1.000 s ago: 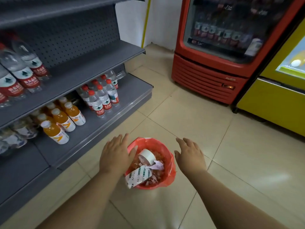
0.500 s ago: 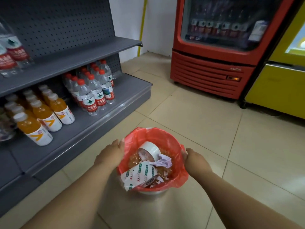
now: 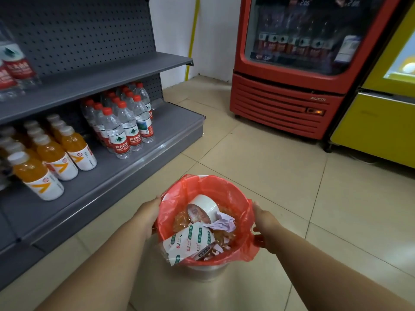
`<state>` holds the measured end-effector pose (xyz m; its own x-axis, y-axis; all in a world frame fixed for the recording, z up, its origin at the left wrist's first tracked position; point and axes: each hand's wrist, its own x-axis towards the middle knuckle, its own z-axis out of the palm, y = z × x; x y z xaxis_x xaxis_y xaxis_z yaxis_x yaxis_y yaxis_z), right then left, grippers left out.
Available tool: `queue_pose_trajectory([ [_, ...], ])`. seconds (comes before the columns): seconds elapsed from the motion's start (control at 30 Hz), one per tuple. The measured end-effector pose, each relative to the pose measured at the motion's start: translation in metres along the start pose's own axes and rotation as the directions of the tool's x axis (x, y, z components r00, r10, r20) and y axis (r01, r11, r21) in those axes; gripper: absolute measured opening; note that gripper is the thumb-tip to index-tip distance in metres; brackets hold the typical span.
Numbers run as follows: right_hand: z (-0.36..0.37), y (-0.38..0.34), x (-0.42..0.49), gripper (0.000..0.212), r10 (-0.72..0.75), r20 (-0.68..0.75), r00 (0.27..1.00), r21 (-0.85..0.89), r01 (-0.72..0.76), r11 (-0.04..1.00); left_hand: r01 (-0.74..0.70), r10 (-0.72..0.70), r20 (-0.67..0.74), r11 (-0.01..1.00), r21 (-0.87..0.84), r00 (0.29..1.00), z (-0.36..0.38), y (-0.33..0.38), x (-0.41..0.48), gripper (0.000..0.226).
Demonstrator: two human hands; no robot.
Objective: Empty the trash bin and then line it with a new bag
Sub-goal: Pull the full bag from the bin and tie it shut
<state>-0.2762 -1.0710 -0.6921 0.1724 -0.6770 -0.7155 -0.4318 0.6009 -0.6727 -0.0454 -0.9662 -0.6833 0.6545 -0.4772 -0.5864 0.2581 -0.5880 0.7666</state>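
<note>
A small silver trash bin (image 3: pixel 205 271) stands on the tiled floor, lined with a red plastic bag (image 3: pixel 226 194). Inside the bag lie a white cup, a crumpled lilac paper and a white-and-green wrapper (image 3: pixel 188 242). My left hand (image 3: pixel 148 213) grips the bag's rim on the left side. My right hand (image 3: pixel 266 223) grips the bag's rim on the right, with red plastic bunched under its fingers. The fingertips of both hands are hidden behind the bag.
A grey shelf unit (image 3: pixel 134 158) on the left holds water bottles (image 3: pixel 125 129) and orange juice bottles (image 3: pixel 54 160). A red drinks cooler (image 3: pixel 292 86) and a yellow cabinet (image 3: pixel 377 126) stand ahead. Open floor tiles lie between them.
Both hands went from hovering open above the bin to closing on the bag's rim at each side. The view has moved closer to the bin.
</note>
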Motion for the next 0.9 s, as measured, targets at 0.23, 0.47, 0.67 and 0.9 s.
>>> queue_pose_trajectory([
  [0.23,-0.005,0.005,0.005,0.028,0.158,0.034,0.987,0.07,-0.16,0.985,0.089,-0.095,-0.028,0.984,-0.153,0.995,-0.006,0.001,0.014,0.026],
  [0.47,-0.019,-0.021,-0.005,0.012,-0.025,-0.183,0.983,0.045,0.033,0.998,0.036,-0.03,0.045,0.989,-0.146,0.999,-0.02,0.015,0.014,0.029],
  [0.67,-0.022,-0.059,-0.032,0.027,-0.189,-0.162,0.969,0.231,0.224,0.947,-0.092,0.106,0.109,0.988,-0.126,0.988,-0.017,0.049,-0.016,0.017],
  [0.9,-0.018,-0.069,-0.053,0.019,-0.274,-0.067,0.959,0.203,0.282,0.938,-0.192,0.194,0.101,0.981,-0.034,0.976,-0.011,0.063,-0.05,0.013],
])
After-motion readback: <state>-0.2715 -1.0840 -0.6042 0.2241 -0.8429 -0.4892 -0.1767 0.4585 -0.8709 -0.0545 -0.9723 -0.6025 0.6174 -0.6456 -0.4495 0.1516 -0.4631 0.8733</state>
